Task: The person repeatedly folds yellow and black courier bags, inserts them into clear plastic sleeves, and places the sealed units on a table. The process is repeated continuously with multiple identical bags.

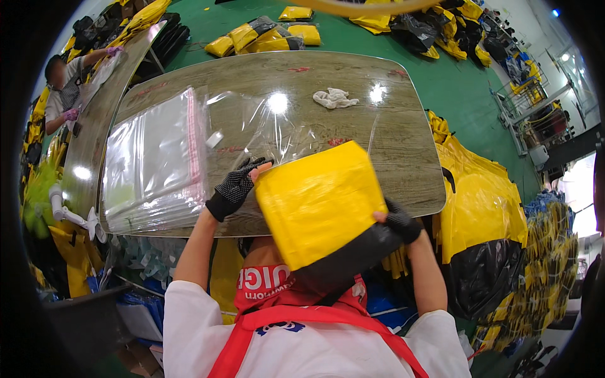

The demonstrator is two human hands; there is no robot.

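Probably light and floppy, the folded yellow garment [318, 205] (slippery-looking) is clasped at opposite edges by left hand [234, 188] and right hand [398, 222].

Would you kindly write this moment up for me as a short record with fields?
Setting: wood-grain table on a green floor
Left hand: in a black dotted glove, gripping the left edge of the folded yellow garment
Right hand: gloved, gripping the garment's right edge
Folded yellow garment: yellow with a black lower part, held up over the table's near edge
Clear bag: lies open on the table behind the garment
Stack of clear bags: on the table's left
White cloth: far side of the table
Piled yellow garments: beside the table, right
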